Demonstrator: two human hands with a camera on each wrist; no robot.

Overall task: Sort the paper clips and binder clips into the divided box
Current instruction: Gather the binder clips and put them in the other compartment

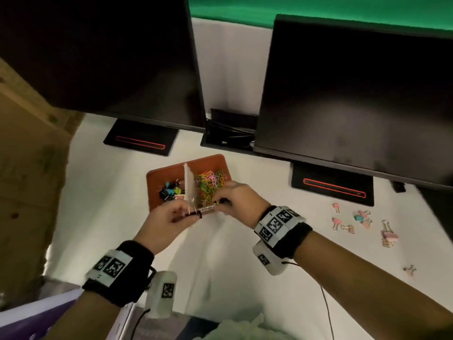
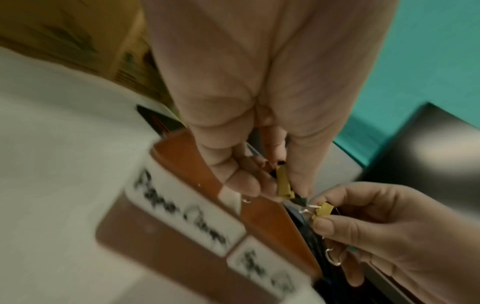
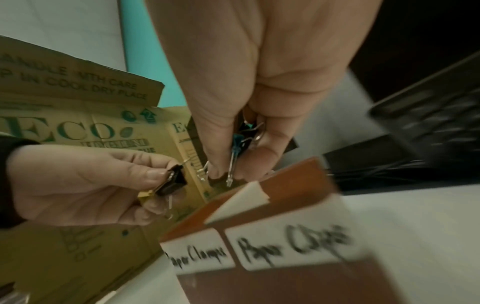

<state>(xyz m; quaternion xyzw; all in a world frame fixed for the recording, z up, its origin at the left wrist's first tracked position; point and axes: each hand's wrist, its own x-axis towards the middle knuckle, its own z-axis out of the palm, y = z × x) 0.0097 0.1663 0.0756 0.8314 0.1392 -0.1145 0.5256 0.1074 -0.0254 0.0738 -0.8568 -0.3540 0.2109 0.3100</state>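
Note:
A brown divided box (image 1: 157,176) sits on the white table, split by a white divider (image 1: 188,182). Binder clips (image 1: 171,190) lie in its left compartment, coloured paper clips (image 1: 210,184) in its right one. Both hands hover over the box's near edge. My left hand (image 1: 193,213) pinches a black binder clip (image 3: 174,181) together with a yellow one (image 2: 283,183). My right hand (image 1: 221,201) grips a bunch of blue and black binder clips (image 3: 239,144) and pinches a small yellow clip (image 2: 323,208). Labels on the front wall (image 3: 293,248) read "Paper Clamps" and "Paper Clips".
Several pink and blue binder clips (image 1: 362,222) lie loose on the table at the right. Two dark monitors on stands (image 1: 139,141) (image 1: 333,185) rise behind the box. A cardboard carton (image 1: 29,168) stands on the left.

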